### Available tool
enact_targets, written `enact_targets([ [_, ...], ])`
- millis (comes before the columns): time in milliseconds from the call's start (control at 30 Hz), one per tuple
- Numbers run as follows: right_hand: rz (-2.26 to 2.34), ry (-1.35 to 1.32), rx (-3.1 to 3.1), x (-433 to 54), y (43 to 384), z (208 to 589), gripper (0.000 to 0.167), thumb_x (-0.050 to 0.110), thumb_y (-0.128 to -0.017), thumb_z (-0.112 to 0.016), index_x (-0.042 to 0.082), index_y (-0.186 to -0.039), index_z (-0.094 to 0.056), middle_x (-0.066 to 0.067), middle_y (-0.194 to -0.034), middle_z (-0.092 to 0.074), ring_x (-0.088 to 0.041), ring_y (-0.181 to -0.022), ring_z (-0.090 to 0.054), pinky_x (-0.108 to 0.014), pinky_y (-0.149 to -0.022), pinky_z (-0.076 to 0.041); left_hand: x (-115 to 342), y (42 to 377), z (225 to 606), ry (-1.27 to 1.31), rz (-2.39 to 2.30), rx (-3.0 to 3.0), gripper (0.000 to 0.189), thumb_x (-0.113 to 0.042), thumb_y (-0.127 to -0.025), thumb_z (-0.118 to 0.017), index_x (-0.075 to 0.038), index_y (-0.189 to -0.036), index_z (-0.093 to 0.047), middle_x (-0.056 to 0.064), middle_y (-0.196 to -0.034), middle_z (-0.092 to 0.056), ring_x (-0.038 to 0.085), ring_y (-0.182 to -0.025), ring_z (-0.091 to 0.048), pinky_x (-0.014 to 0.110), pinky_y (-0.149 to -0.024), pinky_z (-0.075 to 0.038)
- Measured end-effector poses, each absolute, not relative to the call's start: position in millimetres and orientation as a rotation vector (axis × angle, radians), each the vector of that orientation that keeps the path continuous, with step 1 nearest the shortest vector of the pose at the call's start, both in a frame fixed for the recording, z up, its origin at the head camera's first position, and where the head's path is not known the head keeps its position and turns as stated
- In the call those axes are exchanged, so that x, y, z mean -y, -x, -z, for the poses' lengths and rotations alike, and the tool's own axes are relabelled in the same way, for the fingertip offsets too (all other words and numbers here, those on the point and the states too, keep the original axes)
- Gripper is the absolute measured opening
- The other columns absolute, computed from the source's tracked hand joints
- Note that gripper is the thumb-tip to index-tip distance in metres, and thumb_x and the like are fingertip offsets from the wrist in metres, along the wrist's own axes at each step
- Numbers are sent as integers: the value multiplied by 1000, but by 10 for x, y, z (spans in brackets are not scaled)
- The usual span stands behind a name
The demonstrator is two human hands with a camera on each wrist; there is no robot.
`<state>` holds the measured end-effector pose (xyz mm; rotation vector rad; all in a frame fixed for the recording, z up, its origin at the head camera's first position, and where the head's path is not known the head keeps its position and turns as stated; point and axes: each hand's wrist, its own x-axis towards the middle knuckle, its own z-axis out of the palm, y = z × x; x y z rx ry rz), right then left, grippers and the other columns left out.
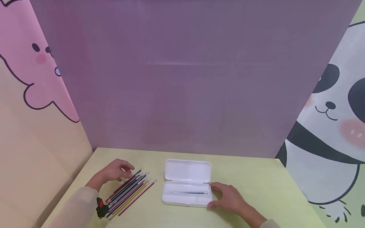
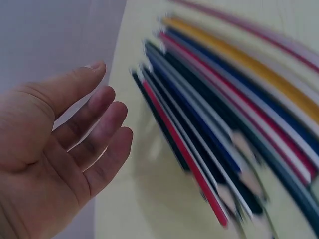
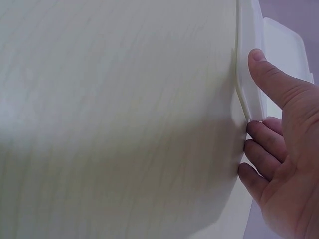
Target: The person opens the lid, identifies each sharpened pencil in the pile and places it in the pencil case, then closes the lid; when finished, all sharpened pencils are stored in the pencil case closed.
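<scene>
A white pencil case [image 1: 186,200] lies with its lid [image 1: 187,170] raised back, and a single dark, slim pencil [image 1: 194,193] rests inside its tray. At the case's right end, my right hand [image 1: 228,198] holds the corner between thumb and fingers; the right wrist view shows the thumb along the case's side [image 3: 251,74]. To the left, several pencils [image 1: 129,193] in black, red, purple and yellow lie side by side in a slanted bundle. My left hand [image 1: 117,170] hovers by their far ends, fingers loosely bent, holding nothing; in the left wrist view a gap separates fingertips and pencils [image 2: 184,144].
All of this sits on a pale yellow table [image 1: 251,180]. A purple panel [image 1: 185,95] rises along its back edge. Cartoon-painted walls flank it, with a panda [image 1: 328,171] on the right. A black and red object [image 1: 101,208] sits on the left sleeve.
</scene>
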<state>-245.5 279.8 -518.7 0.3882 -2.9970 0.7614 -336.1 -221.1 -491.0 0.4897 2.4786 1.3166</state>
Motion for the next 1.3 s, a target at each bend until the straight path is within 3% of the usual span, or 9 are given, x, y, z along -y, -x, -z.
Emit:
enact_targets([
  [267, -714, -414, 3015, -2802, 2471, 5189, 82, 55, -60, -93, 18, -130, -69, 0, -124, -74, -32, -120, -66, -56, -102, -47, 2452, 3343, 5104, -379, -1343, -2430, 37, -8, -94, -70, 7, -128, -64, 10, -98, -68, 25, -87, -65, 41, -70, -58],
  [433, -741, -410, 3004, -2799, 2459, 5180, 82, 56, -60, -93, 19, -129, -69, 1, -125, -74, -33, -120, -66, -55, -101, -48, 2451, 3313, 5137, -364, -1321, -2418, 37, -8, -92, -72, 8, -125, -66, 12, -102, -72, 20, -83, -61, 33, -59, -48],
  [600, -754, -411, 2995, -2799, 2452, 5188, 81, 55, -60, -93, 19, -129, -69, 1, -124, -75, -32, -118, -67, -53, -100, -49, 2420, 3294, 5162, -349, -1299, -2459, 37, -9, -92, -72, 7, -125, -66, 12, -105, -73, 19, -83, -59, 31, -58, -43],
  [800, -754, -405, 2991, -2804, 2451, 5205, 82, 56, -60, -93, 20, -129, -69, 2, -124, -74, -31, -119, -67, -53, -100, -48, 2381, 3288, 5190, -339, -1314, -2498, 33, -3, -91, -70, 9, -121, -67, 11, -98, -73, 20, -78, -60, 28, -52, -37],
  [1133, -747, -391, 3000, -2808, 2446, 5203, 83, 56, -59, -93, 21, -130, -68, 2, -125, -74, -31, -119, -67, -52, -100, -49, 2312, 3279, 5164, -308, -1238, -2614, 24, 6, -89, -67, 8, -113, -71, 13, -97, -71, 21, -79, -59, 35, -65, -47],
  [1300, -744, -390, 3000, -2805, 2444, 5199, 82, 55, -60, -93, 20, -130, -68, 2, -124, -75, -32, -119, -66, -53, -99, -49, 2292, 3253, 5160, -324, -1223, -2645, 22, 7, -89, -67, 9, -111, -71, 16, -100, -72, 19, -78, -59, 34, -61, -47],
])
